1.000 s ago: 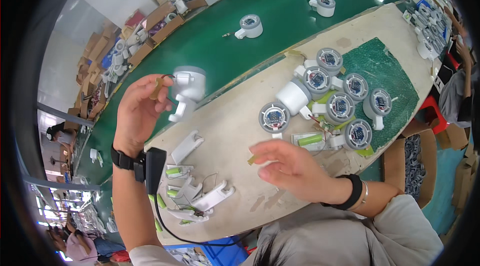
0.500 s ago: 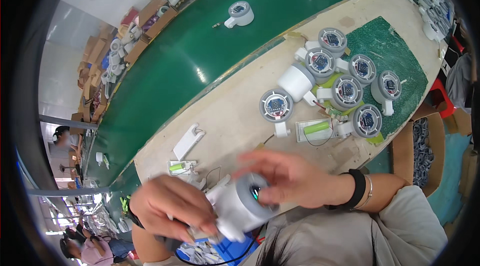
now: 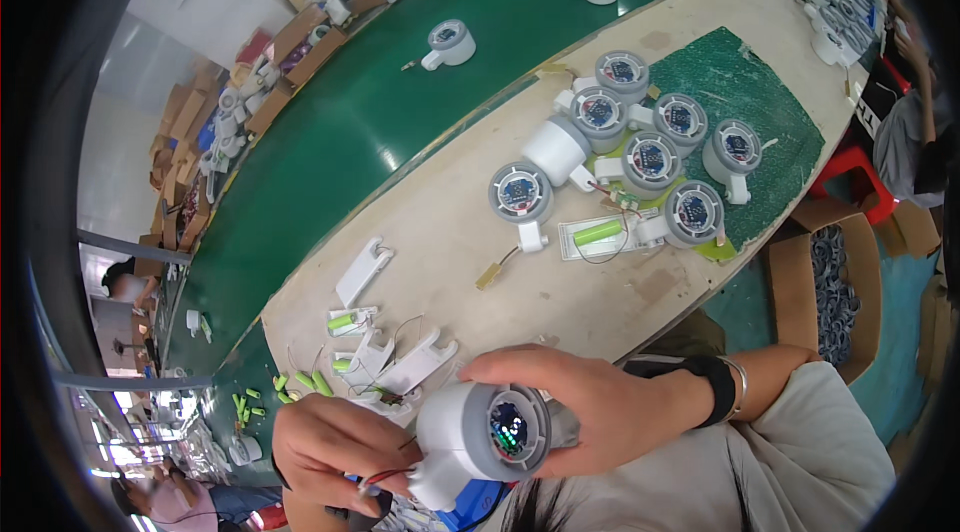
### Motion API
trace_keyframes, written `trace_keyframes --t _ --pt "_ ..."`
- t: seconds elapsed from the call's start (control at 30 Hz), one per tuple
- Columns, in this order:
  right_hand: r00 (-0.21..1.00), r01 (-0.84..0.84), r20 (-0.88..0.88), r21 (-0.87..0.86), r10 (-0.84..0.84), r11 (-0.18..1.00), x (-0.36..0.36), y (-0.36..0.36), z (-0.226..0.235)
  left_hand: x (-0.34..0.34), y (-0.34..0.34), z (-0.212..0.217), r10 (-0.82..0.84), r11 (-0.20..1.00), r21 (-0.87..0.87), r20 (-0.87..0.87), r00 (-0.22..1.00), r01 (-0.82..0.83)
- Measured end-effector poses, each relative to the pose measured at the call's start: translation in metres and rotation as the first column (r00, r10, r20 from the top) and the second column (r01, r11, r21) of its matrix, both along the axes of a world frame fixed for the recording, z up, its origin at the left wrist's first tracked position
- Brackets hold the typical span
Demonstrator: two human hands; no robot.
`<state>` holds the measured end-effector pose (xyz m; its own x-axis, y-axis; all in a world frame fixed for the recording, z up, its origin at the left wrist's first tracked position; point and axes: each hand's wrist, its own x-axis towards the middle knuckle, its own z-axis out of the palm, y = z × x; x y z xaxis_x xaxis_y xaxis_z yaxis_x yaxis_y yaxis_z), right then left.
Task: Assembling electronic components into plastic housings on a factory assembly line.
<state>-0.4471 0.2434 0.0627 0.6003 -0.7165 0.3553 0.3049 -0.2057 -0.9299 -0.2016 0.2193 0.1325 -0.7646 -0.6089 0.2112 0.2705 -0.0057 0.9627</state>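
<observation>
Below beige worktop (image 3: 450,232): white camera unit (image 3: 478,435) (open face camera-ward), both hands' grip around it.

- Round unit (image 3: 485,432) held between left hand (image 3: 340,447) and right hand (image 3: 590,407), near the worktop (image 3: 450,232) front edge
- Flat brackets (image 3: 400,362) lie on the worktop just behind the hands
- Cluster of round units (image 3: 650,147) sits further right, partly on a mat (image 3: 770,102)
- Battery tray (image 3: 598,235) lies before that cluster
- Conveyor belt (image 3: 380,102) runs behind the worktop, carrying two units (image 3: 450,42)
- Cardboard box (image 3: 830,282) stands right, below the worktop

Brown cardboard boxes (image 3: 300,42) along far belt edge
</observation>
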Motion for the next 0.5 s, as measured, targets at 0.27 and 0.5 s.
trace_keyframes --t 0.27,0.5 --pt "0.931 0.284 0.347 -0.486 -0.116 0.827 0.001 -0.008 0.037 -0.011 0.030 0.011 0.088 0.979 -0.165 -0.180 0.980 -0.119" --pt "0.838 0.492 0.506 -0.534 -0.206 0.688 0.015 -0.008 0.038 -0.036 0.050 0.023 0.521 0.839 -0.166 -0.030 0.853 -0.518"
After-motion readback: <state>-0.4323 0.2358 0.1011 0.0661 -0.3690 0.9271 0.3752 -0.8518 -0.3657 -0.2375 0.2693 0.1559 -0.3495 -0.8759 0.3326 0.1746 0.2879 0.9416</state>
